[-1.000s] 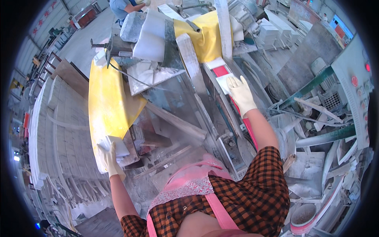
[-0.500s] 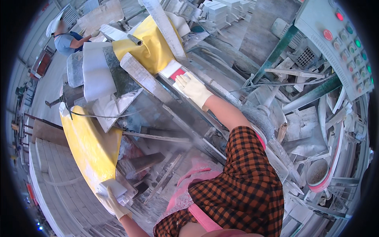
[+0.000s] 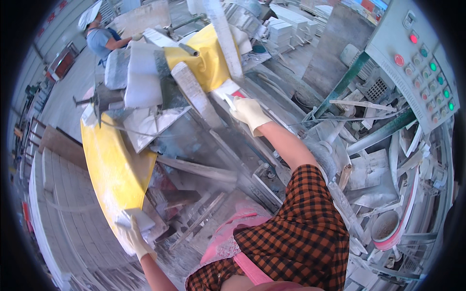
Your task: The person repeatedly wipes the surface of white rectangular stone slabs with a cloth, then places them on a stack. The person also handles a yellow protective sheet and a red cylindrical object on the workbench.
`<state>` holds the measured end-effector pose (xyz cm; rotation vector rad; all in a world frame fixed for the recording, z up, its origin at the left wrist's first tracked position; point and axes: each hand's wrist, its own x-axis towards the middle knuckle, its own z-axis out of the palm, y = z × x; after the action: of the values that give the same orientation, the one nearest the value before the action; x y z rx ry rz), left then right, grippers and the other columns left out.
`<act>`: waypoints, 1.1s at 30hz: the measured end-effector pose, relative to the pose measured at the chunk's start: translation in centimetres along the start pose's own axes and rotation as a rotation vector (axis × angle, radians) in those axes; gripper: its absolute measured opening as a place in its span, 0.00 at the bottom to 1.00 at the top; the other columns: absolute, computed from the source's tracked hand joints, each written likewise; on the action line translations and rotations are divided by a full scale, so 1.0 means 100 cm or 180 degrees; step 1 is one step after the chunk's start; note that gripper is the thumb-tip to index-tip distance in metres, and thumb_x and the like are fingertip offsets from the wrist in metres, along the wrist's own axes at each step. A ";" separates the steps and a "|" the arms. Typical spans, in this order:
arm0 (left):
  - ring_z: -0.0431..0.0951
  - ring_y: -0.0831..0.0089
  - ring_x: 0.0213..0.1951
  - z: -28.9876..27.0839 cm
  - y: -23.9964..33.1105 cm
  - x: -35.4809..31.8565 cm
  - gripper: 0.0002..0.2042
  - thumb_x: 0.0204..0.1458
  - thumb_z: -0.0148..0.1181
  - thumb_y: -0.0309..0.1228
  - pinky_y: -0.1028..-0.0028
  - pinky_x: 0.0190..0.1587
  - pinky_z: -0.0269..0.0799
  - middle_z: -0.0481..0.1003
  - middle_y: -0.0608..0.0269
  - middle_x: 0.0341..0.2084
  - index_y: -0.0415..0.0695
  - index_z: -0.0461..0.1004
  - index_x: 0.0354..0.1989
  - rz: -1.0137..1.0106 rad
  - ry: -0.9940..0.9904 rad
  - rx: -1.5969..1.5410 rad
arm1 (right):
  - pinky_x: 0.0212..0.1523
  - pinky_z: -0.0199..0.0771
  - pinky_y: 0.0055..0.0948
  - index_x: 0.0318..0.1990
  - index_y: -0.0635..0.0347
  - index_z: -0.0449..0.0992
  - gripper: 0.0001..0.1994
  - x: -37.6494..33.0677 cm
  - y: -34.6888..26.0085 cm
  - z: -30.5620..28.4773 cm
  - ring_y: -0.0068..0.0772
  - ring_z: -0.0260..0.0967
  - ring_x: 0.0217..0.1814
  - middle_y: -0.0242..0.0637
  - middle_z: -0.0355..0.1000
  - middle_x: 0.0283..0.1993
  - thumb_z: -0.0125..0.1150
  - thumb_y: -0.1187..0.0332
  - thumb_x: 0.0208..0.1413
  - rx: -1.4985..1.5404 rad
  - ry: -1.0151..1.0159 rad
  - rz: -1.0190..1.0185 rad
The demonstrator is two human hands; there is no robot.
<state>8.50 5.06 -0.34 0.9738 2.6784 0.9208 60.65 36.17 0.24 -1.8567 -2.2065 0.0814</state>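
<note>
My left hand (image 3: 132, 236), in a cream glove, grips the edge of a small stack of white tiles (image 3: 138, 218) at the lower end of a curved yellow sheet (image 3: 109, 169). Farther off, my right hand (image 3: 250, 114), gloved the same way, has its fingers curled at a thin white tile (image 3: 228, 100) that stands tilted beside the machine's track. Just beyond those fingers lies a red strip (image 3: 238, 93) next to a white piece. A yellow cover (image 3: 208, 56) hangs over the machine where the track passes under it. My right fingertips are partly hidden.
A control panel (image 3: 412, 63) with lit buttons stands at the upper right. Stacked slabs (image 3: 63, 208) line the left side. Offcuts and a broken board (image 3: 371, 167) lie at the right, near a round bucket (image 3: 386, 225). Another person (image 3: 100, 41) works at the far left.
My right hand has gone from lying flat by the red strip to curling round a white tile, now tilted up. My left hand stays at the tile stack. The whole view has shifted slightly.
</note>
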 end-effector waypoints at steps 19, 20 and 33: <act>0.43 0.46 0.79 -0.024 -0.030 0.010 0.47 0.45 0.63 0.25 0.59 0.79 0.38 0.45 0.42 0.78 0.65 0.55 0.78 0.2470 -0.0956 0.1525 | 0.45 0.75 0.45 0.50 0.65 0.77 0.24 -0.169 -0.434 0.118 0.56 0.76 0.46 0.55 0.78 0.44 0.63 0.50 0.61 0.3697 -0.0182 -0.0942; 0.44 0.54 0.79 -0.031 -0.027 0.002 0.41 0.57 0.63 0.28 0.62 0.79 0.38 0.49 0.48 0.78 0.60 0.52 0.79 0.1999 -0.1531 0.1323 | 0.44 0.74 0.46 0.49 0.64 0.77 0.24 -0.170 -0.440 0.126 0.56 0.76 0.45 0.55 0.78 0.43 0.63 0.49 0.60 0.3603 -0.0047 -0.0875; 0.75 0.60 0.56 -0.051 0.010 -0.004 0.35 0.60 0.64 0.51 0.61 0.57 0.73 0.73 0.50 0.60 0.37 0.66 0.67 0.0557 -0.1420 -0.1249 | 0.46 0.73 0.47 0.47 0.57 0.81 0.23 -0.185 -0.437 0.111 0.55 0.77 0.47 0.49 0.80 0.41 0.64 0.46 0.58 0.3318 -0.0481 -0.0661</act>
<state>7.61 2.87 4.35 1.1640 1.9792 1.0592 18.95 11.46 -4.41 -1.0444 -1.8181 1.1108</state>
